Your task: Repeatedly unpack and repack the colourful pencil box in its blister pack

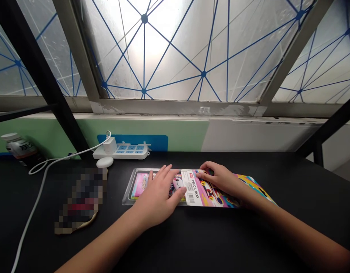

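Observation:
A flat pack labelled "PENCIL BOX" lies lengthwise on the black desk. Its left part is a clear plastic tray (128,189) with a pink printed item (140,182) inside. A colourful printed cardboard sleeve (211,195) with a white label covers the right part. My left hand (159,197) rests over the tray, fingers spread, thumb by the label's edge; it hides part of the tray. My right hand (223,178) is on the sleeve's upper side, with thumb and bent fingers gripping it near the label. The undersides of its fingers are hidden.
A white power strip (132,151) with a plugged-in charger stands at the back by the wall. Its white cable (40,193) runs down the left side. A round white object (104,162), a blurred-out item (82,201) and a bottle (21,149) are left. Black frame bars (68,121) flank the desk.

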Motion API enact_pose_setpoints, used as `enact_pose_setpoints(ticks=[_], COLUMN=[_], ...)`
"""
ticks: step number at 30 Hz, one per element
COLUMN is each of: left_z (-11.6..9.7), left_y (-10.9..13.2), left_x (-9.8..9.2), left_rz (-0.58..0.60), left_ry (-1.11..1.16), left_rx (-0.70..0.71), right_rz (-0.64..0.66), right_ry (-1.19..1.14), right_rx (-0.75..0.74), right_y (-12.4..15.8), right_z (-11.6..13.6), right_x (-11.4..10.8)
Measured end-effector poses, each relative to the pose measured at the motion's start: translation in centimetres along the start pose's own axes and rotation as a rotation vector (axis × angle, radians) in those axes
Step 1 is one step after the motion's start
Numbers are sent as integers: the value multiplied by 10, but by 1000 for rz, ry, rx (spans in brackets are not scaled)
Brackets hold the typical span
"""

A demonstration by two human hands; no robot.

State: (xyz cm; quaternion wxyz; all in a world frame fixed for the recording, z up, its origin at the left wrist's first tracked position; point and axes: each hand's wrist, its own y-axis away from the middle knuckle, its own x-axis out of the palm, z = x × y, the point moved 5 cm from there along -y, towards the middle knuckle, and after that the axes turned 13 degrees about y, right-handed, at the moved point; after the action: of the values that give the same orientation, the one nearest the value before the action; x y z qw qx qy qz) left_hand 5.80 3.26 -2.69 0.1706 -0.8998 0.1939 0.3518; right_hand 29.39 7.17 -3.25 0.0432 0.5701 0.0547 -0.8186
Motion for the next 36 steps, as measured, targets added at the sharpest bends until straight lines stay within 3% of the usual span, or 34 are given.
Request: enact_pose_setpoints(ticks=[5, 9, 11, 15, 20, 25, 31, 34, 36], left_z=[4, 29, 44, 53, 36, 30, 31, 32, 32], left_y=[-7, -19, -23, -26, -18, -11, -12, -14, -16], left_x=[-25, -58, -65, -55, -30, -30, -32, -32, -32], left_rz=[-168, -388, -397, -361, -356, -401, -381, -329, -278], left_ry=[368, 260, 275, 446, 565, 582, 611, 580, 510], left_rx=[-41, -4, -49, -81, -31, -50, -42, -35, -39], right_rz=[28, 112, 177, 312, 307, 238, 193, 173, 135], right_ry=[41, 32, 25, -16, -27, 45, 225, 259, 270], right_rx=[-29, -26, -23, -66, -103, -192, -397, -456, -474], right_y=[2, -2, -4, -3, -2, -8, -24, -31, -31], right_z=[4, -9, -22, -43, -42, 2, 102, 139, 148], right_x=[0, -7, -14, -28, -30, -16, 10, 21, 20])
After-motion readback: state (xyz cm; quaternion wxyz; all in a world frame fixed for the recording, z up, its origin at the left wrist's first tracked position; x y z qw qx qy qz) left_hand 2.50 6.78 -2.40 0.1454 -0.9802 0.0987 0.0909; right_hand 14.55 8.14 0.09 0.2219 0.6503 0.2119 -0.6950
